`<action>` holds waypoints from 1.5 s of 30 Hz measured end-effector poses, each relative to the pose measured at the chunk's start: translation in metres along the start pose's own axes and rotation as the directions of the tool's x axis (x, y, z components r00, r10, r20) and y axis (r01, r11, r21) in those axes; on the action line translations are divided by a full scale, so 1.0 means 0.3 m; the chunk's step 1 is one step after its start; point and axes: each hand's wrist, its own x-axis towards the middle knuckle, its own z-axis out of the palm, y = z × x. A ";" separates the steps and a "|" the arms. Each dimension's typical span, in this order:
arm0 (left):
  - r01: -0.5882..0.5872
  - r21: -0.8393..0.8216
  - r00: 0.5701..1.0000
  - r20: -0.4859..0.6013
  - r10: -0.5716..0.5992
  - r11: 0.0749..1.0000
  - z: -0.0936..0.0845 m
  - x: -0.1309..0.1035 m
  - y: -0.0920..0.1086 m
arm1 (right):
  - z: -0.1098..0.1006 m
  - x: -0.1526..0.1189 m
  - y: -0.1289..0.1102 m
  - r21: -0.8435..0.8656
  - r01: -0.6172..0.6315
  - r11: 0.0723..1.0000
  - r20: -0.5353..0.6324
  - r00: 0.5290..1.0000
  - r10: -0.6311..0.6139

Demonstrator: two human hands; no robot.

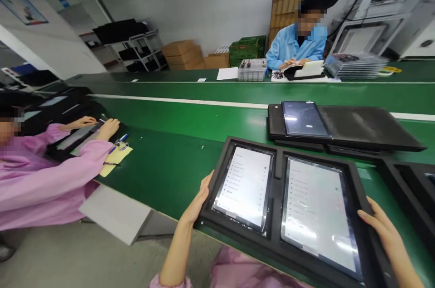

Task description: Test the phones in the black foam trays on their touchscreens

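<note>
A black foam tray (277,215) lies tilted between my hands over the near edge of the green bench. Two tablets with lit white list screens sit in its recesses: a left tablet (244,186) and a right tablet (316,211). My left hand (197,202) is closed on the tray's left edge, its fingers partly hidden beneath. Around the right edge is my right hand (382,222), thumb on top and the other fingers partly out of sight. Just beyond the tray, a dark-screened tablet (304,118) rests on stacked black foam trays (367,127).
More black foam (404,202) stands at right. On the left, a co-worker in pink (68,165) works beside a yellow paper (115,161) with pens. Across the green bench (170,143), a co-worker in blue (295,47) sits between a parts box (252,70) and stacked clear trays (355,65).
</note>
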 end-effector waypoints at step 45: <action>-0.156 0.816 0.988 0.116 0.106 0.557 0.116 -0.065 0.162 | 0.081 -0.028 -0.335 -0.224 0.716 0.662 0.314 0.696 -0.646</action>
